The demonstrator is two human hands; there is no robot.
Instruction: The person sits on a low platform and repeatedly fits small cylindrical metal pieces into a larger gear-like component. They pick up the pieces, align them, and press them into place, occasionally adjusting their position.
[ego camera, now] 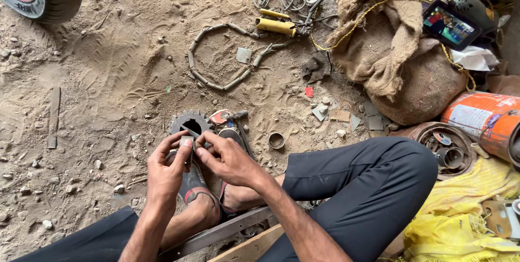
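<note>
While pinched, both hands' fingers point(187, 145) grip metal piece point(188, 141).

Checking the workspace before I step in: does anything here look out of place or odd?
Yes. A lit phone lies tilted on the burlap sack, close to slipping. A loose metal ring and small scraps sit scattered in the sand near the hands, left hand and right hand.

Bare forearms, dark trousers, worn sandals

The left hand point(168, 167) and right hand point(227, 159) are sleeveless; dark grey trousers point(363, 186) cover the legs, and dark sandals point(197, 186) have red-edged straps.
</note>
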